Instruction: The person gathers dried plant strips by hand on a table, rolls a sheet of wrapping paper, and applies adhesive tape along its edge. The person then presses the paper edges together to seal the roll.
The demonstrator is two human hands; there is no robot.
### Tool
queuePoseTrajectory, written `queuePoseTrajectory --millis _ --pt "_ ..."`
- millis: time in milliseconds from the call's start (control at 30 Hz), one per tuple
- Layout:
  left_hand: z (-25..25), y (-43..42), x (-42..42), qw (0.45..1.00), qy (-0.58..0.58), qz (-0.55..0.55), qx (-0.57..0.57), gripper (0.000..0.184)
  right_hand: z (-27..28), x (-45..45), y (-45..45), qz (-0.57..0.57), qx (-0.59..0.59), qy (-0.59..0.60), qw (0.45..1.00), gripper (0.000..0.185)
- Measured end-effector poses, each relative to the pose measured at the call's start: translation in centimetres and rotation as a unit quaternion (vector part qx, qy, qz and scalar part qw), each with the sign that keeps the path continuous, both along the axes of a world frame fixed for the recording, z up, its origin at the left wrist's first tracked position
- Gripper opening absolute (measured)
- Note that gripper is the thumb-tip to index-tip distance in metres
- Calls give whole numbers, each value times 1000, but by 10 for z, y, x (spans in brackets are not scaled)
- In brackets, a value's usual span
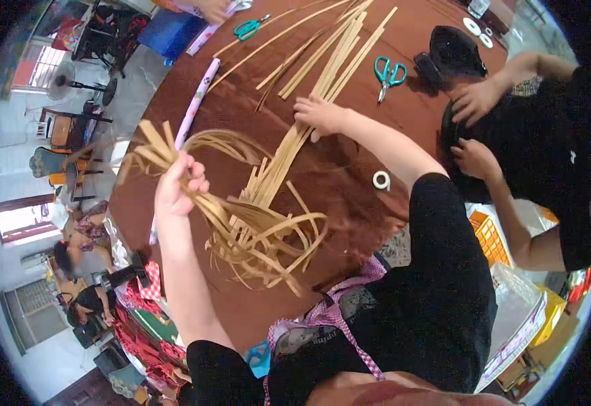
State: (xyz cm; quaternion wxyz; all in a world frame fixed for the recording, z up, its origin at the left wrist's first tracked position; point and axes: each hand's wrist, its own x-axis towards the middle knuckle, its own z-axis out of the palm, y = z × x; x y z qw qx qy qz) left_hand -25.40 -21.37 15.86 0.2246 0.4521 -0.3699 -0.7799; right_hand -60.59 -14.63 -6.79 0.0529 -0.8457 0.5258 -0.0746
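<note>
In the head view my left hand (182, 181) is closed in a fist around a bundle of loose, curling tan flat strips (268, 233), perhaps rattan or bamboo. Cut ends (155, 141) stick out above the fist, and the long looped part hangs over the table below it. My right hand (321, 116) lies across a bundle of straight tan strips (285, 159) on the brown cloth, with its fingers on one side and its thumb on the other. Its fingertips are curled over the strips. More straight strips (341, 59) run on beyond it toward the far side.
Teal-handled scissors (390, 76) and a second pair (247, 29) lie on the brown-covered table (349, 203). A white tape roll (381, 180) and a pink patterned roll (197, 101) are nearby. At the right, a co-worker's hands (478, 100) touch something black.
</note>
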Motion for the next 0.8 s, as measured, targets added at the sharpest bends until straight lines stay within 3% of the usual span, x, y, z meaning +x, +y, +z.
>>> queuePoseTrajectory --millis 67,133,200,233,267,333,433,467,533,600,633,667,733,767,800 --pt "-22 -17 -26 999 -11 -28 23 20 -6 -4 5 22 5 -83 996 52" --pt "-35 -17 -63 997 -68 -22 34 17 -8 -7 14 34 -81 -94 992 26" --pt "-57 -20 -96 989 -135 -33 51 16 -4 -8 16 28 -65 -77 994 18" --pt "-70 -24 -105 987 -136 -75 49 25 0 -11 14 43 -101 -79 991 15" --pt "-81 -30 -114 982 -138 -118 47 37 4 -13 12 52 -92 -58 993 14" --pt "-102 -35 -138 970 -171 -171 8 40 23 -8 11 64 -109 -46 991 10" --pt "-121 -27 -171 977 -150 -148 11 37 62 -2 8 99 -106 -21 989 8" --pt "-128 -25 -174 976 -147 -158 4 35 69 -2 8 104 -258 -88 957 11" --pt "-134 -23 -175 980 -119 -147 67 40 74 -2 0 113 -299 -43 947 8" --pt "-163 -22 -165 988 9 -113 106 45 82 -9 5 100 -254 -18 962 9" --pt "-156 -16 -161 989 -16 -112 100 49 87 -10 7 86 -208 4 974 11" --pt "-159 -11 -158 988 36 -107 106 50 92 -10 8 86 -210 8 974 11" --pt "-139 4 -160 986 9 -167 24 67 102 -9 11 89 -187 13 978 11" --pt "-123 6 -164 974 41 -217 44 56 108 -9 12 103 -181 -1 978 12" --pt "-117 8 -163 974 46 -218 41 56 106 -6 12 105 -173 -10 979 12"
